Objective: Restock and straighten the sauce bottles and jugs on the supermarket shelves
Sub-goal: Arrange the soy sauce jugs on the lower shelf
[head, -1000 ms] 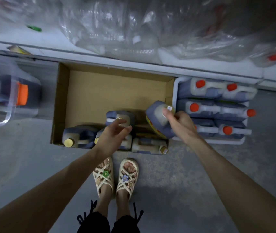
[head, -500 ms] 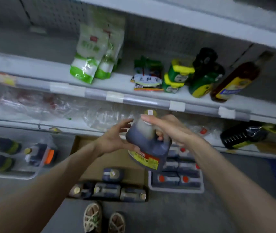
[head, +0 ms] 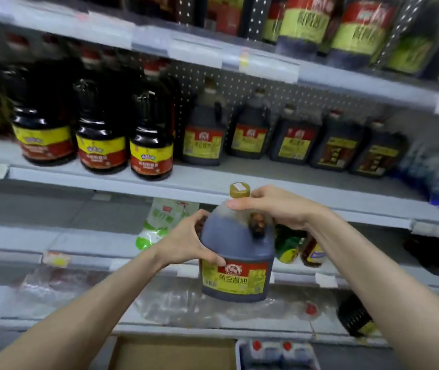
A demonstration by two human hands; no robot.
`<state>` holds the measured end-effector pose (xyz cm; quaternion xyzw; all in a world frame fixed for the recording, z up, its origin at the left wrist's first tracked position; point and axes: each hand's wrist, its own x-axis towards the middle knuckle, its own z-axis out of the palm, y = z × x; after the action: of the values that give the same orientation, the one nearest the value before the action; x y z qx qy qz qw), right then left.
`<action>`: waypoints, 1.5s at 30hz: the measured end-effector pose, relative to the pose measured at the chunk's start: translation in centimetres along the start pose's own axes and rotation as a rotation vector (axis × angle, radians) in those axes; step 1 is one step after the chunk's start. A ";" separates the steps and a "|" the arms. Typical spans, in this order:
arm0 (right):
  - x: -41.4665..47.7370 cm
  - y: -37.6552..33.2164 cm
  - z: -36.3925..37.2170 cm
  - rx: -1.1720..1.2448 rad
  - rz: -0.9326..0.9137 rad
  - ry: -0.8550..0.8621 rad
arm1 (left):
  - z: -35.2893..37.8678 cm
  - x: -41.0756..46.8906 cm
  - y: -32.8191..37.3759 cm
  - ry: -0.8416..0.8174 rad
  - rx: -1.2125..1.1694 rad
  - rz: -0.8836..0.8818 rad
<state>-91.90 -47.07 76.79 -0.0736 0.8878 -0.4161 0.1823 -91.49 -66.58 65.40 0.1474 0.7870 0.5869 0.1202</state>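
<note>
You hold a squat jug (head: 235,252) of dark brown sauce in the air in front of the shelving, just below the middle shelf (head: 79,180). Its body is translucent plastic with a rounded shoulder. It has a dull-gold cap (head: 239,190) with a small white sticker, and a red-and-yellow label (head: 235,276) with green characters round its lower half. Your left hand (head: 186,245) grips the left flank, thumb across the front just above the label and fingers curled behind. Your right hand (head: 274,206) clasps the top at the neck and handle, forefinger laid over the shoulder under the cap. On the middle shelf a row of matching jugs (head: 203,137) runs off to the right, set back from the front edge. To their left, three round bottles (head: 102,134) with black tops stand nearer that edge. The shelf's front lip crosses right behind the cap. One shelf down, behind the jug, lies a green-and-white bag (head: 163,220), and lower again there is crumpled clear plastic (head: 175,303). On the floor sit an open cardboard box (head: 173,353) and a white tray (head: 238,353) of orange-capped jugs (head: 269,348). The jug you hold hangs nearly upright, its long axis close to vertical, with the cap uppermost, the label facing you and the handle side toward your right hand.
</note>
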 end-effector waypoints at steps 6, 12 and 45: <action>-1.0 -4.9 -2.2 -0.011 -0.089 0.171 | -4.3 0.8 5.4 0.069 0.083 0.087; -0.1 -8.2 -4.6 -0.036 -0.160 0.309 | -6.7 3.0 9.3 0.129 0.138 0.157; 16.7 2.2 -19.0 0.121 -0.353 0.497 | -1.4 24.4 10.4 0.342 0.131 -0.022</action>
<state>-114.60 -36.89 81.90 -0.1114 0.8524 -0.4986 -0.1115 -113.66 -55.96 75.41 0.0444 0.8340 0.5497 -0.0190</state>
